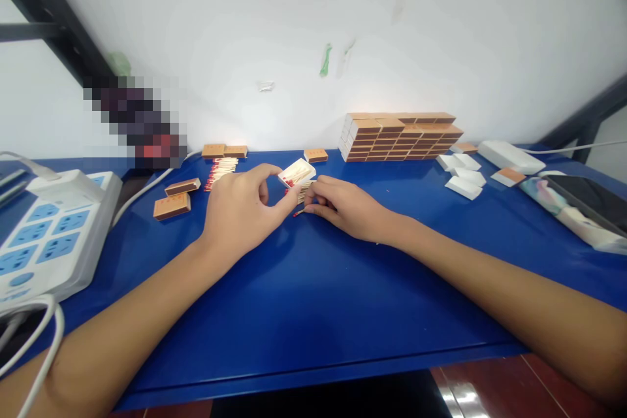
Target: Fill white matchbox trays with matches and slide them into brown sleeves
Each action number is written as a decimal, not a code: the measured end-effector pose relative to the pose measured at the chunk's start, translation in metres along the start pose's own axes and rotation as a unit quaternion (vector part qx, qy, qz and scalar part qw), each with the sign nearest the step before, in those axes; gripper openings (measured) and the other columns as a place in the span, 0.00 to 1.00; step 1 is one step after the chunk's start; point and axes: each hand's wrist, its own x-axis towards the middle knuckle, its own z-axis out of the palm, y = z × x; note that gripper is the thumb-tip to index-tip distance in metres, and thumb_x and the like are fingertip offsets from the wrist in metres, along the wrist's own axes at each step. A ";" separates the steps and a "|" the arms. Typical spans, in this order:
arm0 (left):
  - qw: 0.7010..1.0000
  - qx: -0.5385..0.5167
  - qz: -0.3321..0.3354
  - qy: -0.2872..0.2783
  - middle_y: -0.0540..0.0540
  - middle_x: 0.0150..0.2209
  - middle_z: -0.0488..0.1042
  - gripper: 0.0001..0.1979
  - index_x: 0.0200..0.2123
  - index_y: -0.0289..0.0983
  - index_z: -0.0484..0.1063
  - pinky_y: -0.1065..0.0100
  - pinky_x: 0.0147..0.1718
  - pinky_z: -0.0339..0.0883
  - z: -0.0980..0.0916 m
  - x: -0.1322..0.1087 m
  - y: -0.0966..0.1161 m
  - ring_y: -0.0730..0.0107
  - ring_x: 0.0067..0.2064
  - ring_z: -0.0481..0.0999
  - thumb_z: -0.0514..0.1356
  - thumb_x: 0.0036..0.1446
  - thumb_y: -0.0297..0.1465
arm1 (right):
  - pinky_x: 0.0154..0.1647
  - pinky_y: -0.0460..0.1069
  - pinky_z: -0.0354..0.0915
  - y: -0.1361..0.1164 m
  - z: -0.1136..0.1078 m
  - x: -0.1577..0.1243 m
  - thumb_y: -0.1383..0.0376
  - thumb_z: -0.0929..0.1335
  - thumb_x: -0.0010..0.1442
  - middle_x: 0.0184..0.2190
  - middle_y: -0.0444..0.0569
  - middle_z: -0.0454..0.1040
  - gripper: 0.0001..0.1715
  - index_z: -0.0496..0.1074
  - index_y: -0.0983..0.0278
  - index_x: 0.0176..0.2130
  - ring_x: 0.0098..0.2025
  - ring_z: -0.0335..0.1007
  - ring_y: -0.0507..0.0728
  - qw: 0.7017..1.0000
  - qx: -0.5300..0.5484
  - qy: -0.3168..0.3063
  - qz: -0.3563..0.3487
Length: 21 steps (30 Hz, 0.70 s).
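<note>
Between thumb and forefinger, my left hand (240, 206) grips a white matchbox tray (297, 172), tilted, with several red-tipped matches lying inside. Just right of it, my right hand (343, 206) is pinched at a small pile of matches (304, 193) on the blue table. A match (299, 213) sticks out from its fingertips, red head to the left. Part of the pile is hidden behind my fingers. Beyond my left hand lies a larger heap of matches (223, 172), heads to the left.
Stacked matchboxes (401, 138) stand against the wall. White empty trays (463, 183) lie to the right, near a white adapter (509, 155) and a phone (590, 199). Loose matchboxes (171, 206) sit at left, beside a power strip (53, 228) with cables.
</note>
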 end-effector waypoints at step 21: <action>0.985 -0.017 0.074 -0.154 0.55 0.19 0.71 0.15 0.45 0.41 0.82 0.67 0.26 0.56 0.011 -0.013 0.003 0.70 0.22 0.70 0.65 0.61 0.43 | 0.38 0.51 0.60 -0.016 -0.032 -0.021 0.62 0.65 0.73 0.41 0.50 0.72 0.07 0.71 0.61 0.43 0.37 0.67 0.56 0.997 -0.060 0.043 0.008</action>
